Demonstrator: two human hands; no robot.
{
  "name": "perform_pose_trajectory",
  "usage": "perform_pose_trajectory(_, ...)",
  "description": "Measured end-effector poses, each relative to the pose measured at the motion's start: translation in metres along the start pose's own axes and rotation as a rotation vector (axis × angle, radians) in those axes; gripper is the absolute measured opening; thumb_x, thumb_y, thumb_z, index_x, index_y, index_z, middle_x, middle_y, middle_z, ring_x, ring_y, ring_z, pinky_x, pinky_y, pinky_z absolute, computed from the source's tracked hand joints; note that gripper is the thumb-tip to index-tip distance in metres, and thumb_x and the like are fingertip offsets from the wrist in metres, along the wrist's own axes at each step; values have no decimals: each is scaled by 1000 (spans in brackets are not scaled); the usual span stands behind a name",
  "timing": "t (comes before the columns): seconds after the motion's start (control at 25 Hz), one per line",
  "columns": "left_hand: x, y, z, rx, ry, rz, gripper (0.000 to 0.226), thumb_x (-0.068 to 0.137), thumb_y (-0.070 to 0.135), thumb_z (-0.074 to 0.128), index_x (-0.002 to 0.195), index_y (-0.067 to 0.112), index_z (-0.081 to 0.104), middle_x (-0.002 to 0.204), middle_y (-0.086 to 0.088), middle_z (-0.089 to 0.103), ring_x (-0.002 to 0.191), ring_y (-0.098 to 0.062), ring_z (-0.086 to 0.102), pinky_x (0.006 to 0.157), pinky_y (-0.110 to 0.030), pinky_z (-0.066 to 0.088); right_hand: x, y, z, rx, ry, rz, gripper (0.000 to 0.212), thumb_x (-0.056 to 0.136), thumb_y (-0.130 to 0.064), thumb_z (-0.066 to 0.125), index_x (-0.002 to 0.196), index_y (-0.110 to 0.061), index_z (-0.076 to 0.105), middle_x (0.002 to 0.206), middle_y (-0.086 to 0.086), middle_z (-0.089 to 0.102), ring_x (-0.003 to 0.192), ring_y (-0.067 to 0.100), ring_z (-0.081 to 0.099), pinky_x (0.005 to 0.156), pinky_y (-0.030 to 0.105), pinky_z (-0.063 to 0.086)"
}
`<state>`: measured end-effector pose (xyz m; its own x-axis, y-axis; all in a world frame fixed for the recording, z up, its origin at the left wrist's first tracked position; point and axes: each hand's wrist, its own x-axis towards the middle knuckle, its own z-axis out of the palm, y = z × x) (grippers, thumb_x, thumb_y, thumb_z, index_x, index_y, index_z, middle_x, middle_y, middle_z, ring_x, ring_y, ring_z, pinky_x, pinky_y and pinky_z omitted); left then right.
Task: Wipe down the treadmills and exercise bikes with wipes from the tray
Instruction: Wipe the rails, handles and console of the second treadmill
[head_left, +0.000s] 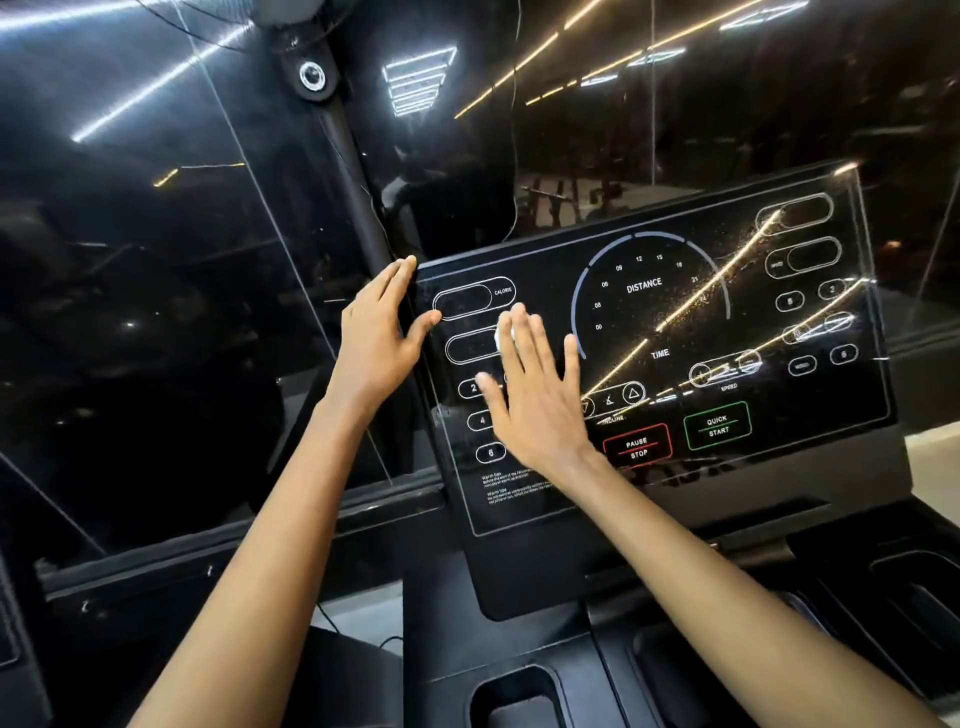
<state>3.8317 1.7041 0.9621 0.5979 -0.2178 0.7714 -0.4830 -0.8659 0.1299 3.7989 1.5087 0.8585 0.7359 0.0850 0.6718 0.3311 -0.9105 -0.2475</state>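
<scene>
- A view from the head down two bare forearms to a treadmill console (727, 322), a glossy black panel tilted toward the viewer, printed with DISTANCE, TIME, PAUSE STOP and QUICK START
- The right hand (535, 395) lies flat on the left part of the panel, fingers straight and spread, pressing a white wipe (503, 335) against the surface; only a small bit of the wipe shows, past the fingers on the far left side of the hand
- The left hand (379, 332) rests along the console's left edge, fingers straight and reaching its far left corner, thumb laid on the panel face; it grasps nothing and seems to steady the panel
- The step in hand looks like wiping the console face, with the wipe over the oval and numbered buttons at the left
- Fine pale specks show along the light streaks on the right half, so the next move likely calls for sliding the flat hand rightward across the dial and buttons, keeping even pressure so the wipe stays under the palm
- Near the viewer, a moulded recess (519, 696) sits in the treadmill's dark body below the console, and another pocket (914, 582) at the right; both are too dark to tell what, if anything, they hold
- The tray of wipes is not in view
</scene>
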Motion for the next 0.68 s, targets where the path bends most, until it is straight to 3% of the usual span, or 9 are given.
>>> perform_pose_trajectory(0.2,4,-6,-5,-13,-26,10,68,92,39,71,151,19,45,151,-1,50,141,-19,45,113,-51,39,29,1,-8,-36,26,-49,72,105,-54,19,159,-15,-8,167,4,-14,154,20,-9,124,55,0)
perform_pose_trajectory(0.36,4,-7,-7,-50,-30,-9,68,91,34,73,151,19,46,152,-1,50,141,-20,45,114,-51,39,38,-5,-12,17,83,113,73,104,-55,18,160,-12,-3,168,6,-8,155,23,-6,124,54,-1)
perform_pose_trajectory(0.48,3,-5,-8,-61,-37,-19,68,91,35,73,152,21,45,152,0,49,141,-19,44,114,-52,39,39,-15,-9,-24,68,16,75,104,-56,18,160,-11,-4,168,7,-9,155,23,-5,124,54,-1)
perform_pose_trajectory(0.68,4,-7,-9,-73,-49,-15,68,91,35,73,152,22,45,152,1,49,142,-17,43,114,-50,40,56,-20,-15,-20,66,63,77,103,-58,13,159,-8,-5,167,10,-10,154,25,-8,124,53,-3)
